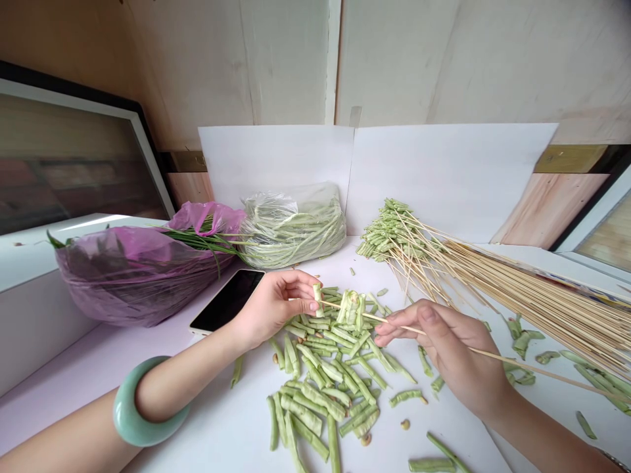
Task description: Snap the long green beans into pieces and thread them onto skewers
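Observation:
My left hand (279, 305) pinches a short green bean piece (317, 300) between thumb and fingers. The tip of a thin bamboo skewer (411, 328) meets that piece; whether it has gone through, I cannot tell. Several bean pieces (351, 309) are threaded side by side near the skewer's tip. Closed around the shaft behind them is my right hand (448, 348), with the skewer running back past the wrist to the right. Beneath both hands a loose pile of cut bean pieces (325, 394) is spread over the white tabletop.
At the back right lie finished bean skewers (389, 230) beside a bundle of bare skewers (532, 282). A clear bag of long beans (296, 226), a purple bag of greens (142, 269) and a phone (227, 299) are on the left. Bean scraps (525, 338) lie at the right.

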`<state>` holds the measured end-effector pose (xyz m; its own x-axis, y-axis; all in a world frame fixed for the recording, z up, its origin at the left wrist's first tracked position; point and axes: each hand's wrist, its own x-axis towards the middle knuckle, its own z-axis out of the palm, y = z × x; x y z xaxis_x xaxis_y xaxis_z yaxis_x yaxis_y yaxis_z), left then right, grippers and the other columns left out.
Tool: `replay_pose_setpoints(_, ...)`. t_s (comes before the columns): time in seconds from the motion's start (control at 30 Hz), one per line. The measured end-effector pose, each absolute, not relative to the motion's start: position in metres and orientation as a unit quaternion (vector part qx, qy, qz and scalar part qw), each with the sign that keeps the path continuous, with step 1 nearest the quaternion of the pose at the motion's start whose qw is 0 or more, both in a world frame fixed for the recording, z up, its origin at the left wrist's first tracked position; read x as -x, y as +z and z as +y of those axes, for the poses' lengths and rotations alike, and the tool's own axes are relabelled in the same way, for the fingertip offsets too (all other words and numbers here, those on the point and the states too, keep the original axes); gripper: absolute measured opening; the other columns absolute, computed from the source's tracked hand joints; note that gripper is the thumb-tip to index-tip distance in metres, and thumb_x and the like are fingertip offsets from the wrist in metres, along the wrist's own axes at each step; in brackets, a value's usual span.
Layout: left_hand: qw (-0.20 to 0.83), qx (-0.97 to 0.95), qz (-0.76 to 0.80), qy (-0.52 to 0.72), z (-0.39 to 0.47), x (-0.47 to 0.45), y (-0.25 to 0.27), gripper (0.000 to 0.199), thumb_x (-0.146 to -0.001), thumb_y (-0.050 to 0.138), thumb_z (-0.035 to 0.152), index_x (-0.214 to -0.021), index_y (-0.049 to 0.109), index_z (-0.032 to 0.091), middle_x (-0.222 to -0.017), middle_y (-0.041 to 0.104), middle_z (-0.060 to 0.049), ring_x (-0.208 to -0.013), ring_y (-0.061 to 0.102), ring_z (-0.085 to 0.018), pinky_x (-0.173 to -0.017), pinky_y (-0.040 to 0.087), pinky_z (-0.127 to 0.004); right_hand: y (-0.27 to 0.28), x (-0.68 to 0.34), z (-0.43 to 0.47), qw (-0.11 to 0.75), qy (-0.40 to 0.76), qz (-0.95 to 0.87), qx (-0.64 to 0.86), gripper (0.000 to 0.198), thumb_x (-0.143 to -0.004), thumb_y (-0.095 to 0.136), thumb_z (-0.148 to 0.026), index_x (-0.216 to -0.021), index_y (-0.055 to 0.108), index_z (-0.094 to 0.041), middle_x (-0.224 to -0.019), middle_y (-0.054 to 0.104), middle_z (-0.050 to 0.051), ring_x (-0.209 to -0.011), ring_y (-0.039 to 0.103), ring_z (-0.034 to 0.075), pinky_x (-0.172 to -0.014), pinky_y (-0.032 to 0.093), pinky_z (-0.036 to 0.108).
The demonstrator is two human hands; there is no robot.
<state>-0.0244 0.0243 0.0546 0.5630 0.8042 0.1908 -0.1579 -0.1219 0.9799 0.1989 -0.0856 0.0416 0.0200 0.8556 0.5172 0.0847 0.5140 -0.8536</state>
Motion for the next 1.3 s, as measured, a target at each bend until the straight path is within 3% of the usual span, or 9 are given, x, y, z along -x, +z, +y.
replay_pose_setpoints(0.17,0.576,-0.663,0.26,0.402,0.023,0.024,0.057,0.029,-0.058,0.084,0.018,-0.08,0.066,0.012,-0.066,0.066,0.0,-0.06,0.062,-0.011,-0.064,0.053,-0.024,0.042,-0.198,-0.09,0.585,0.293,-0.646,0.393,0.03,-0.096,0.049,-0.038,-0.086,0.075,-0.025,-0.082,0.075,0.005,-0.072,0.073,0.022,-0.072,0.06,0.034)
replay_pose_setpoints(0.7,0.565,-0.662,0.267,0.413,0.022,0.022,0.049,0.029,-0.055,0.085,0.02,-0.077,0.068,0.013,-0.062,0.068,0.0,-0.056,0.064,-0.013,-0.059,0.053,-0.023,0.042,-0.186,-0.091,0.604,0.378,-0.569,0.41,0.033,-0.088,0.058,-0.049,-0.079,0.074,-0.022,-0.079,0.074,0.007,-0.072,0.073,0.025,-0.072,0.06,0.038)
replay_pose_setpoints(1.0,0.609,-0.657,0.254,0.364,0.011,0.018,0.05,0.028,-0.055,0.086,0.022,-0.076,0.069,0.013,-0.064,0.068,-0.001,-0.058,0.064,-0.014,-0.06,0.054,-0.025,0.031,-0.188,-0.085,0.574,0.426,-0.596,0.366,0.034,-0.094,0.052,-0.044,-0.084,0.073,-0.019,-0.082,0.075,0.008,-0.074,0.074,0.024,-0.073,0.061,0.039)
replay_pose_setpoints(1.3,0.614,-0.65,0.261,0.364,0.005,0.016,0.047,0.027,-0.057,0.084,0.019,-0.076,0.066,0.013,-0.064,0.066,0.0,-0.059,0.063,-0.012,-0.062,0.053,-0.024,0.027,-0.183,-0.082,0.602,0.478,-0.536,0.35,0.033,-0.092,0.056,-0.044,-0.079,0.072,-0.017,-0.078,0.075,0.008,-0.072,0.074,0.023,-0.072,0.06,0.038)
